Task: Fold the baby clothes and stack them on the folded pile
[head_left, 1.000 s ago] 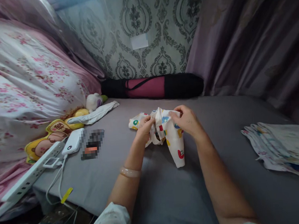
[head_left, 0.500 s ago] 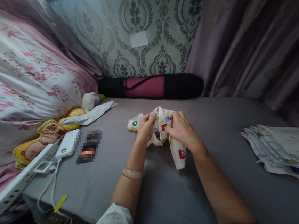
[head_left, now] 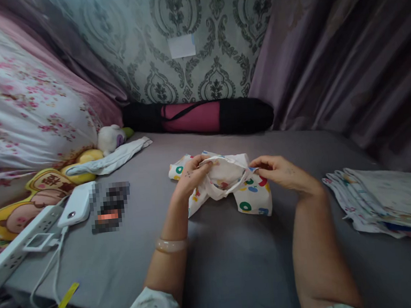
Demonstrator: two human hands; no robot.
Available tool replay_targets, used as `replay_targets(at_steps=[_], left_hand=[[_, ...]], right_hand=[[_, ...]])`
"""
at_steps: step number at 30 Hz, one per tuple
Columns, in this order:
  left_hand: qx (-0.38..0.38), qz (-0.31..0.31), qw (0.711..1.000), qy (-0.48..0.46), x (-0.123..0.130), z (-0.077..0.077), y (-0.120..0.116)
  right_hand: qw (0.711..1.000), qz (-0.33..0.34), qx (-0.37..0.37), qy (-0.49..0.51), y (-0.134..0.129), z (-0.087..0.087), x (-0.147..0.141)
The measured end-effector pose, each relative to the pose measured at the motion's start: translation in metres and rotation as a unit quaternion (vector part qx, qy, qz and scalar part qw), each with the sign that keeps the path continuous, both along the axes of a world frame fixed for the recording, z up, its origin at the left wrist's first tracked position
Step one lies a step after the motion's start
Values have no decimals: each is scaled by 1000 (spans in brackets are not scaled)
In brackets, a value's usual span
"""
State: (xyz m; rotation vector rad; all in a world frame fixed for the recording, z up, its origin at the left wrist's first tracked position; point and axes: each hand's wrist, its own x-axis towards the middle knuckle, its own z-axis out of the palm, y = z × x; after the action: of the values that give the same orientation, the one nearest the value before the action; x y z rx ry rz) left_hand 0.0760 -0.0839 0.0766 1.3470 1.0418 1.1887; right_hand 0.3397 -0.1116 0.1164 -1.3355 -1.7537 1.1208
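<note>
Between my hands is a small white child's garment (head_left: 247, 200) printed with colourful letters and shapes, its round opening stretched towards me. It looks like a pair of shorts or a top; I cannot tell which. My left hand (head_left: 192, 175) pinches the left edge of the opening, fingers over the rim. On the opposite edge, my right hand (head_left: 277, 170) grips the cloth between thumb and fingers. Two short legs or sleeves hang down towards the grey sheet (head_left: 233, 266). A pale bangle (head_left: 171, 245) circles my left wrist.
A stack of folded cloths (head_left: 392, 195) lies at right. Leftward are a white power bank (head_left: 77, 203), a blurred-out item (head_left: 111, 206), a power strip (head_left: 22, 246), plush toys (head_left: 110, 138) and a light cloth (head_left: 115, 158). A black-and-pink long bag (head_left: 191, 118) rests along the wall.
My hands have moved apart, the right one going rightward. The garment's bunched opening is now spread wide, and more of its printed right side shows. The view has shifted slightly.
</note>
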Motion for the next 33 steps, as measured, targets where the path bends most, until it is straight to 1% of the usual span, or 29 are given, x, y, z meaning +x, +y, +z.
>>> replay_targets(at_steps=[3, 5, 8, 10, 12, 16, 19, 23, 26, 28, 31, 33], left_hand=[[17, -3, 998, 56, 1, 3, -3], [33, 2, 996, 79, 2, 5, -5], [48, 4, 994, 95, 5, 10, -7], [53, -3, 994, 100, 5, 13, -8], [57, -16, 993, 103, 4, 15, -8], [54, -60, 992, 102, -1, 21, -12], [27, -101, 992, 75, -3, 29, -17], [0, -116, 992, 50, -1, 36, -21], [-10, -121, 992, 34, 0, 36, -23], [-35, -126, 991, 29, 0, 35, -23], [-91, -143, 985, 32, -1, 34, -24], [-120, -169, 978, 21, -2, 34, -23]], right_hand=[[998, -10, 51, -25, -5, 8, -9], [995, -33, 88, -18, -8, 14, -21], [991, -66, 115, -32, -11, 16, -42], [989, -62, 120, -68, -11, 14, -53], [987, -43, 118, -100, -12, 11, -59], [990, 14, 80, -113, -14, 14, -58], [995, 51, 34, -79, -19, 21, -56], [998, 54, 20, -40, -22, 24, -60], [997, 58, 25, -53, -21, 23, -63], [996, 55, 21, -61, -20, 23, -62], [997, 40, -32, -52, -20, 24, -58], [996, 33, -74, -38, -20, 25, -54]])
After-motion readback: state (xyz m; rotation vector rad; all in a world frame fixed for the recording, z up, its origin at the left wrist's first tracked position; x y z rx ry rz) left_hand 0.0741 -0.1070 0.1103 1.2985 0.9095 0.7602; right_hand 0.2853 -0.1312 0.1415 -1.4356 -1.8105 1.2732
